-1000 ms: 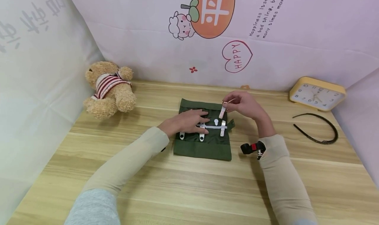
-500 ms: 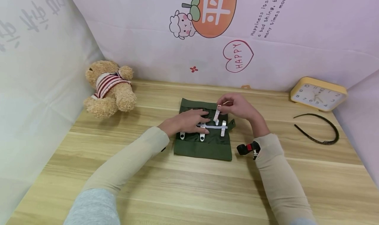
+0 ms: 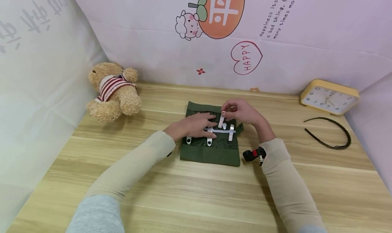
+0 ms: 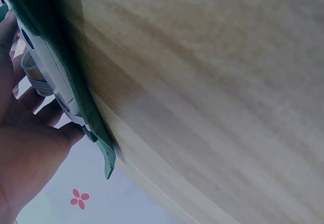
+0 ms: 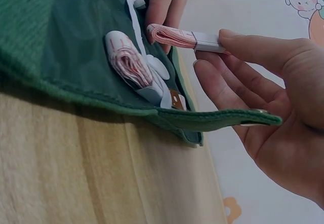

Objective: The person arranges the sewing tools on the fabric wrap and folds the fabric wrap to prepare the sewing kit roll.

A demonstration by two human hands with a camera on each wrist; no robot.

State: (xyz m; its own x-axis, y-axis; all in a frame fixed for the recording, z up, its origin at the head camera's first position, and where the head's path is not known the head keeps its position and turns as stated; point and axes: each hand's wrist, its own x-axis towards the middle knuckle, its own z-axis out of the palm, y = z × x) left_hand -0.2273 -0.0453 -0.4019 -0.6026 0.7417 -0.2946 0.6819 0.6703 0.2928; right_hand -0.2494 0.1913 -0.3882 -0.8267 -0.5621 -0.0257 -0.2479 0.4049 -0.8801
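A dark green cloth case (image 3: 211, 156) lies unfolded on the table. Spread over its left half, my left hand (image 3: 196, 124) rests with fairly straight fingers, covering part of the contents. My right hand (image 3: 242, 112) pinches a folded measuring tape (image 5: 174, 35), white with red markings, between thumb and fingers above the case's upper right part. A second folded tape (image 3: 231, 133) is tucked under a white elastic strap (image 3: 222, 131). Two white pieces with black dots, one being the white piece (image 3: 209, 142), stick out below my left hand. A small white rounded tab (image 3: 224, 126) shows above the strap.
A teddy bear (image 3: 114, 93) in a striped top leans at the back left. At the right are a yellow clock (image 3: 329, 96) and a black headband (image 3: 346, 134). A printed cloth wall (image 3: 153, 49) borders the table's rear. The case's snap tab (image 3: 240, 128) juts rightward.
My right hand has carried the pinched measuring tape left and slightly nearer, from the case's right edge to over its inside. My left hand stays put.
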